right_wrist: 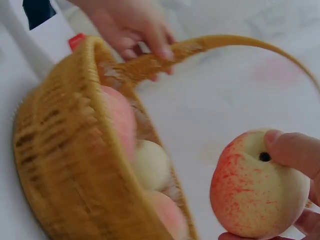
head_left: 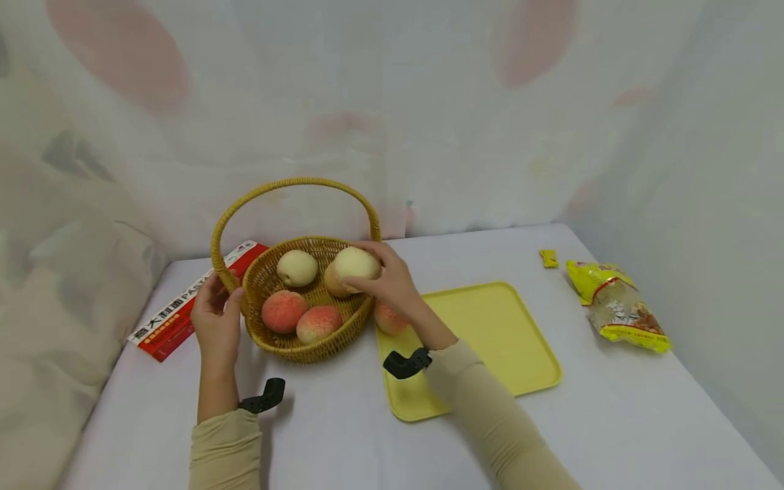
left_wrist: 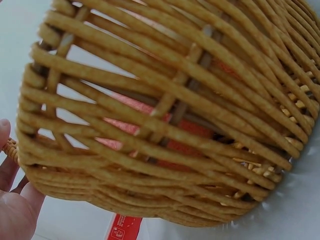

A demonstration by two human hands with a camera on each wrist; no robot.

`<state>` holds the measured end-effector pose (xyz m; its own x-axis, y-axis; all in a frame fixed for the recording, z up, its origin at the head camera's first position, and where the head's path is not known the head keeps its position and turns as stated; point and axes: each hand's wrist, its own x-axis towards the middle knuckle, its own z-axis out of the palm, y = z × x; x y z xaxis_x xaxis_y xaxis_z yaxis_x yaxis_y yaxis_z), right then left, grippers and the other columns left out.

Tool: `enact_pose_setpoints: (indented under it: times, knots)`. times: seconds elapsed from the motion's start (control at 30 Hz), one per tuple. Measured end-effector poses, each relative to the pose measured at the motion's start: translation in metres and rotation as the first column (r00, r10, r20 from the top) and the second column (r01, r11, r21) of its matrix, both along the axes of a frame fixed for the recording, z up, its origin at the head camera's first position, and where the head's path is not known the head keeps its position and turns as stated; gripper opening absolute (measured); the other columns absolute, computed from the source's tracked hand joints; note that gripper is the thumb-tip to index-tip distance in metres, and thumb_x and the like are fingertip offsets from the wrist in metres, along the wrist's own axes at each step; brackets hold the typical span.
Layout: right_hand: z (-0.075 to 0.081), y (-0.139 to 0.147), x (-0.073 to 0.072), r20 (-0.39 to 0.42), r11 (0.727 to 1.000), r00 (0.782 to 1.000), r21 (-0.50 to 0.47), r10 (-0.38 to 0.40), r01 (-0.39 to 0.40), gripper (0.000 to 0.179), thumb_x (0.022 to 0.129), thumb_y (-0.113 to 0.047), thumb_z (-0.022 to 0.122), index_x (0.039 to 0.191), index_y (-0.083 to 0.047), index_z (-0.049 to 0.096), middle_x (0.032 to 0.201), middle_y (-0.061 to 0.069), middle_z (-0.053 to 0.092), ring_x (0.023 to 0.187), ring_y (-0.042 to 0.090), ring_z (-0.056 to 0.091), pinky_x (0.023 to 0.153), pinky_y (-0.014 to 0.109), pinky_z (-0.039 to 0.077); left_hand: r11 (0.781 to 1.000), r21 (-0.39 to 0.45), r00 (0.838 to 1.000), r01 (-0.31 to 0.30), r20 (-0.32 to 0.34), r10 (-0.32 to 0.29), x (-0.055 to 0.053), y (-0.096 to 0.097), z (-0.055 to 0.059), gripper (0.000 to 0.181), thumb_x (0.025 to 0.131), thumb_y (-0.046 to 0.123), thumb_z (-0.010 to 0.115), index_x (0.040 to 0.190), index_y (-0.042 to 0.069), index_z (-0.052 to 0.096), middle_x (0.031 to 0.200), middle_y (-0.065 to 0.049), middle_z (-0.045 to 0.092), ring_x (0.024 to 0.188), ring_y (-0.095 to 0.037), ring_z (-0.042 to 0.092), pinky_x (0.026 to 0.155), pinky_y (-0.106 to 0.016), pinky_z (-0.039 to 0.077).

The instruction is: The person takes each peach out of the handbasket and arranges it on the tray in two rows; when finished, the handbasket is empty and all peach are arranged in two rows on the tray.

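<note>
My right hand (head_left: 392, 282) holds a pale peach (head_left: 357, 263) above the right side of a wicker basket (head_left: 306, 352). In the right wrist view this peach (right_wrist: 255, 190) shows a red blush and a dark hole at its stem end, with the thumb beside the hole. At the basket's left, my left hand (head_left: 217, 320) grips the lower end of the arched handle (head_left: 300, 182). Inside the basket lie a pale peach (head_left: 297, 268), a red peach (head_left: 284, 312), a blushed peach (head_left: 319, 324) and another partly hidden under the held one.
A yellow tray (head_left: 490, 340) lies right of the basket, under my right forearm. Another peach (head_left: 389, 321) sits at its left edge, partly covered. A red pasta box (head_left: 174, 325) lies behind my left hand. Farther right are a small yellow packet (head_left: 548, 258) and a snack bag (head_left: 621, 306).
</note>
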<state>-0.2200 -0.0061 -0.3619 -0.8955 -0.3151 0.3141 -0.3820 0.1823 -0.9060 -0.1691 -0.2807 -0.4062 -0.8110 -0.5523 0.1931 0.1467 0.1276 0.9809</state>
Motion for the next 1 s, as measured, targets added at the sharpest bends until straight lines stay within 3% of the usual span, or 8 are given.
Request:
enact_pose_setpoints:
  times: [0.13,0.27,0.4,0.53,0.7,1.0]
  knots:
    - [0.017,0.039,0.017,-0.004,0.998,1.0,-0.052,-0.025,0.025,0.057,0.075,-0.003,0.074,0.127,0.0,0.05,0.13,0.015,0.047,0.116,0.031,0.046,0.093,0.045,0.044,1.0,0.006,1.0,0.001,0.007,-0.001,-0.001,0.0,0.003,0.046,0.089,0.01,0.06,0.132,0.02,0.049,0.127,-0.005,0.052,0.118,-0.018,0.047,0.101,-0.024,0.038]
    - [0.014,0.073,0.024,-0.006,0.992,0.993,-0.047,-0.119,0.119,0.057,0.076,-0.001,0.073,0.127,0.002,0.049,0.129,0.016,0.047,0.112,0.033,0.049,0.087,0.044,0.048,1.0,0.007,1.0,0.005,0.011,-0.005,-0.001,-0.002,0.005,0.046,0.089,0.012,0.06,0.133,0.021,0.049,0.128,-0.004,0.052,0.119,-0.017,0.046,0.101,-0.022,0.037]
    - [-0.002,0.104,0.022,0.007,0.975,0.976,-0.036,-0.217,0.218,0.057,0.076,-0.002,0.073,0.128,0.001,0.049,0.131,0.017,0.045,0.112,0.035,0.048,0.086,0.047,0.047,1.0,0.014,0.999,0.007,0.031,-0.007,-0.001,-0.002,0.004,0.046,0.09,0.015,0.059,0.134,0.023,0.047,0.13,-0.004,0.05,0.121,-0.017,0.044,0.102,-0.021,0.035]
    - [-0.025,0.129,0.013,0.083,0.958,0.956,-0.025,-0.282,0.285,0.06,0.077,-0.006,0.074,0.13,-0.002,0.048,0.135,0.014,0.042,0.114,0.035,0.045,0.086,0.048,0.046,1.0,0.027,1.0,0.0,0.029,-0.001,-0.001,-0.001,0.002,0.046,0.09,0.014,0.059,0.133,0.023,0.048,0.129,-0.004,0.05,0.121,-0.017,0.045,0.1,-0.02,0.037]
    - [-0.054,0.143,-0.001,0.134,0.949,0.94,0.031,-0.315,0.314,0.061,0.076,-0.015,0.076,0.131,-0.009,0.049,0.136,0.008,0.041,0.114,0.031,0.045,0.085,0.045,0.047,0.999,0.039,1.0,-0.022,0.023,0.021,-0.001,-0.002,0.002,0.045,0.089,0.015,0.06,0.132,0.024,0.05,0.128,-0.004,0.05,0.118,-0.016,0.046,0.098,-0.019,0.038]
    - [-0.079,0.151,-0.011,0.163,0.932,0.921,0.134,-0.355,0.335,0.06,0.075,-0.012,0.077,0.129,-0.01,0.05,0.136,0.01,0.042,0.119,0.031,0.043,0.089,0.049,0.045,0.996,0.078,0.998,-0.032,0.059,0.027,-0.003,0.001,0.002,0.044,0.089,0.014,0.059,0.131,0.024,0.05,0.13,-0.002,0.05,0.121,-0.016,0.045,0.104,-0.027,0.035]
